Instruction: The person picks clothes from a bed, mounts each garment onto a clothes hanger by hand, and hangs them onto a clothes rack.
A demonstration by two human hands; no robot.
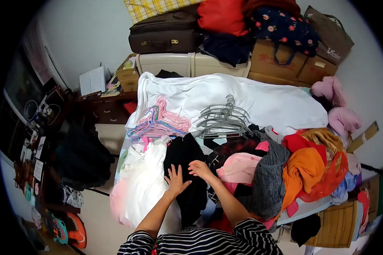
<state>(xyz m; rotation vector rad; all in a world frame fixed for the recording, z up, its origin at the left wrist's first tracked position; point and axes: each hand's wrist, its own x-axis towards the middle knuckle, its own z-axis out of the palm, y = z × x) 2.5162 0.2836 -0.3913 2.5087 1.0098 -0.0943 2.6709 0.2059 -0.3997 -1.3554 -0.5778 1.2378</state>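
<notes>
My left hand (177,182) lies with fingers spread on a black garment (186,155) that stretches down the bed between the other clothes. Just to its right, my right hand (200,169) is over the same cloth, fingers stretched out and pointing left, holding nothing I can see. A white garment with a pink end (144,187) is left of my left hand. Beside my right hand are a pink garment (239,168) and a grey knitted garment (271,178). Pink, blue and purple hangers (159,121) and grey hangers (224,119) are grouped beyond the black garment.
A white blanket (238,95) runs along the bed's far side. Orange (304,168) and red clothes are heaped at right. Behind stand a brown suitcase (162,38) and cardboard boxes (276,61). A wooden stool (334,223) is at lower right.
</notes>
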